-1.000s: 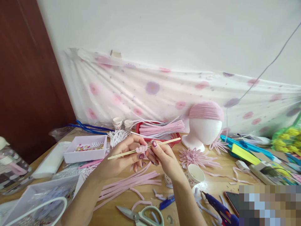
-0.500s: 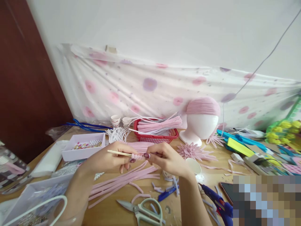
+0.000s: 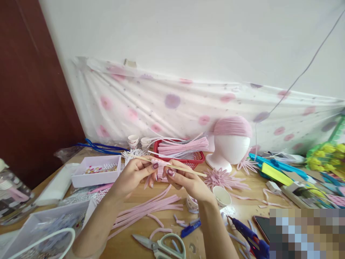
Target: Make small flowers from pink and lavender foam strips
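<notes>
A thin wooden stick (image 3: pixel 192 172) lies nearly level across both my hands, with a pink pipe cleaner (image 3: pixel 161 163) wound round its middle. My left hand (image 3: pixel 138 174) is closed, its thumb and fingertips pinching the left end of the pink winding. On the other side, my right hand (image 3: pixel 185 181) grips the stick at the winding's right end, thumb on the near side. Some finger undersides are hidden. Below the hands, loose pink pipe cleaners (image 3: pixel 151 208) lie spread on the wooden table (image 3: pixel 121 248).
Scissors (image 3: pixel 159 246), a blue pen (image 3: pixel 191 228) and a blue glue gun (image 3: pixel 249 235) lie near the front. Behind stand a red basket (image 3: pixel 198 158), a white foam head (image 3: pixel 229 151) and a white box of beads (image 3: pixel 95 178). A paper cup (image 3: pixel 221 196) is by my right wrist.
The stick has shifted right through the winding: its right end now sticks out past my right hand. Both hands have risen slightly and turned, showing more thumb. The camera view has tilted a little.
</notes>
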Demonstrator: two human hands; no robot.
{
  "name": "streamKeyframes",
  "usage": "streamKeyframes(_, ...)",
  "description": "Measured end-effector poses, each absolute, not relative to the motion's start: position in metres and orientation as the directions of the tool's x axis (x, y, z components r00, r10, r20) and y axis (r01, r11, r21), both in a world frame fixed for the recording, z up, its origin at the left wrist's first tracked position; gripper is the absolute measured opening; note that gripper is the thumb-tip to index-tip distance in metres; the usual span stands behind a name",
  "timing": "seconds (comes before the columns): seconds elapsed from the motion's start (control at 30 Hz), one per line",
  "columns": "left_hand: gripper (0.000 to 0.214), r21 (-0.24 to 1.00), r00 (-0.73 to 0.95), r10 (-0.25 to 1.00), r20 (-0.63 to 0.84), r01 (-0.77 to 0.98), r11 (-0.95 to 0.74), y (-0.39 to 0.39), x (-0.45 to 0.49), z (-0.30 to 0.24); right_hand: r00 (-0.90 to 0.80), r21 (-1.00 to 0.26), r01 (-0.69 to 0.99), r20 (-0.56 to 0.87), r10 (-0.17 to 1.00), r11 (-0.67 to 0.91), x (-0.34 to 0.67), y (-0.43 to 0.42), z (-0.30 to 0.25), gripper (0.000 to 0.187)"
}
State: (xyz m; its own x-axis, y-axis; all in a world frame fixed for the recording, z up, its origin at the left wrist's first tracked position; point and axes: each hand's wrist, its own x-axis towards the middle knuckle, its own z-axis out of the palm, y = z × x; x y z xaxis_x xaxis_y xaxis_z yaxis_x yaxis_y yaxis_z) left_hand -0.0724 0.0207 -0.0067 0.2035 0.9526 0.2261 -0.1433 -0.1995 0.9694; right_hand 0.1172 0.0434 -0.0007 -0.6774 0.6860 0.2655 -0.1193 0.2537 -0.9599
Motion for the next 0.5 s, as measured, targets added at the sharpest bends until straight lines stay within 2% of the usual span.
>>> streamKeyframes(0.17, 0.039, 0.976, 0.198, 0.955, 0.220, -0.049, -0.214, 0.019, -0.078, -0.007, -0.705, -0.981, -0.195, 0.140, 0.696, 0.000, 0.108, 0.043, -0.005, 0.048)
streamKeyframes(0.23, 0.037, 0.974, 0.170, 0.960, 0.223, 0.006, -0.227, 0.018, -0.079, -0.006, -0.675, -0.974, -0.222, 0.121, 0.728, -0.043, 0.100, 0.044, -0.009, 0.050)
streamKeyframes(0.37, 0.025, 0.960, 0.136, 0.955, 0.263, 0.059, -0.273, 0.015, -0.077, -0.002, -0.567, -0.977, -0.215, 0.135, 0.813, 0.012, 0.092, 0.047, -0.015, 0.055)
streamKeyframes(0.5, 0.021, 0.941, 0.132, 0.940, 0.315, 0.081, -0.327, 0.013, -0.070, -0.002, -0.505, -0.990, -0.093, 0.139, 0.852, 0.106, 0.091, 0.047, -0.016, 0.059)
